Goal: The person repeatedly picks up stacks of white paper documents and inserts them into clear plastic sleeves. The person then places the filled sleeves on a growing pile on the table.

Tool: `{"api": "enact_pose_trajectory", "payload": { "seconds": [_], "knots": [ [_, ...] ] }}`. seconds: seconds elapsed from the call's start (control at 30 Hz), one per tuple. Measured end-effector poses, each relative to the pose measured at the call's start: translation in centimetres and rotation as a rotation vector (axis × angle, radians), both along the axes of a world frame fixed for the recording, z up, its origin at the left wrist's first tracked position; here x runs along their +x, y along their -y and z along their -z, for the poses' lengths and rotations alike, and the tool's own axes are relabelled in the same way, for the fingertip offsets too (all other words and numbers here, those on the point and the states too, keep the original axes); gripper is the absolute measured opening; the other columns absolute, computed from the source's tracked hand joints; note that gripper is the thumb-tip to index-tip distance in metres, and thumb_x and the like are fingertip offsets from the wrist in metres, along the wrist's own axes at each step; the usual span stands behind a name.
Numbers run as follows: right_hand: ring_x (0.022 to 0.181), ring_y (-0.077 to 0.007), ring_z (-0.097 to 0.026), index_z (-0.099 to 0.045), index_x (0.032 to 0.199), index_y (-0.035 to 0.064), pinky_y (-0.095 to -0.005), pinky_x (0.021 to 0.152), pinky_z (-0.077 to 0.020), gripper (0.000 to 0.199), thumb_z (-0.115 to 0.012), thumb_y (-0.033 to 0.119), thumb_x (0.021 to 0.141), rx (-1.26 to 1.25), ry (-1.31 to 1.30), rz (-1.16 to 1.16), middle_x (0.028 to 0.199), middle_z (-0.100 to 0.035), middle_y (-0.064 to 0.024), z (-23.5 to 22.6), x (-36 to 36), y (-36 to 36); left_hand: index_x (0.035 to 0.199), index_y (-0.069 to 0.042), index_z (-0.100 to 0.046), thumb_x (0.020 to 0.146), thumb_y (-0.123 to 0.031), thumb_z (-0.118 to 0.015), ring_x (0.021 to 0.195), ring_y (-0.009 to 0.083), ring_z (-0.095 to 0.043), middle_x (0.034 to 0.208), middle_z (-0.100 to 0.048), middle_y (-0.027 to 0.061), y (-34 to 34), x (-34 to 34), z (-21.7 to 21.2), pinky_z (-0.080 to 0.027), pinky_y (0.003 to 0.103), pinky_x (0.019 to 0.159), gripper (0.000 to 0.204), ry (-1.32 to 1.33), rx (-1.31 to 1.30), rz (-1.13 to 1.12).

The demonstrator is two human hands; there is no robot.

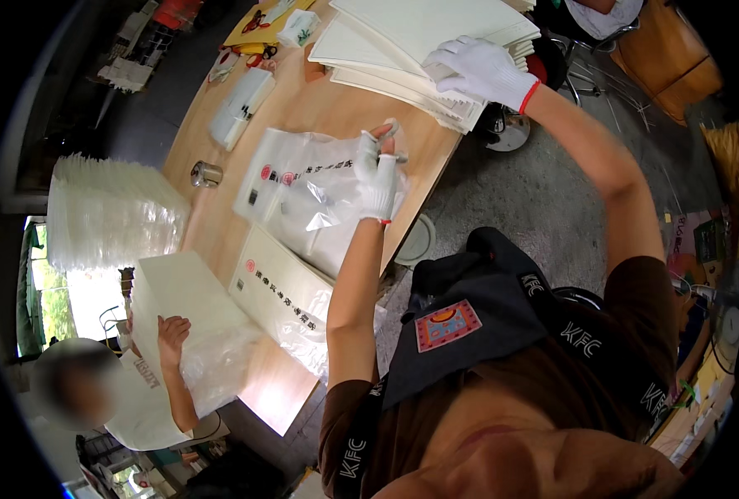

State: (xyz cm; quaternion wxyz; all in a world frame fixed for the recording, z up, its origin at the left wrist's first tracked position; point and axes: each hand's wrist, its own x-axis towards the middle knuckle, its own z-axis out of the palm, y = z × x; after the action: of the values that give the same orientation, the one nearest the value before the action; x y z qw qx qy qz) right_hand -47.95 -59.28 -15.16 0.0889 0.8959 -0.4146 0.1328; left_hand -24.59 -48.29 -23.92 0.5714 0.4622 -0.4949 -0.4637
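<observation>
My left hand (378,175), in a white glove with some fingertips bare, rests on a clear plastic bag (324,212). Its fingers are bent at the bag's end and appear to pinch the film. Cream envelopes with dark print and a red round mark lie in or under the plastic; one printed envelope (261,266) shows nearer the other person. To the far right, my right hand (482,71), gloved in white with a red cuff, bends its fingers over the edge of a fanned stack of cream envelopes (386,41). Its fingertips are partly hidden against the stack.
Across the wooden table (207,216), another person's hand (172,339) touches a plastic-covered pile (190,308). A tall stack of clear bags (111,216) stands at left. A metal can (206,174), a clear box (242,108) and tape rolls (257,61) sit along the far side.
</observation>
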Motion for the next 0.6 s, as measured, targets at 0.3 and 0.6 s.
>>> {"api": "enact_pose_trajectory", "payload": {
  "seconds": [0.3, 0.6],
  "knots": [
    [0.076, -0.0188, -0.061, -0.056, 0.088, 0.0129, -0.0319, 0.066, -0.0512, 0.024, -0.056, 0.037, 0.084, -0.364, -0.215, -0.349, 0.081, -0.059, -0.0039, -0.2, -0.1, 1.6, 0.12, 0.001, -0.051, 0.096, -0.03, -0.049, 0.082, 0.0161, -0.061, 0.111, -0.06, 0.0108, 4.0, -3.2, -4.5, -0.05, 0.03, 0.077, 0.04, -0.292, 0.247, 0.218],
    [0.074, -0.0239, -0.065, -0.041, 0.138, 0.0129, -0.0347, 0.065, -0.0501, 0.058, -0.055, 0.041, 0.089, 0.523, 0.326, 0.243, 0.086, -0.066, -0.0139, -2.6, -5.8, -8.3, 0.113, 0.01, -0.054, 0.089, -0.014, -0.047, 0.099, 0.0233, -0.062, 0.107, -0.063, 0.0173, -1.5, 6.8, -6.6, -0.05, 0.033, 0.085, 0.034, -0.134, 0.517, 0.189]
  ]
}}
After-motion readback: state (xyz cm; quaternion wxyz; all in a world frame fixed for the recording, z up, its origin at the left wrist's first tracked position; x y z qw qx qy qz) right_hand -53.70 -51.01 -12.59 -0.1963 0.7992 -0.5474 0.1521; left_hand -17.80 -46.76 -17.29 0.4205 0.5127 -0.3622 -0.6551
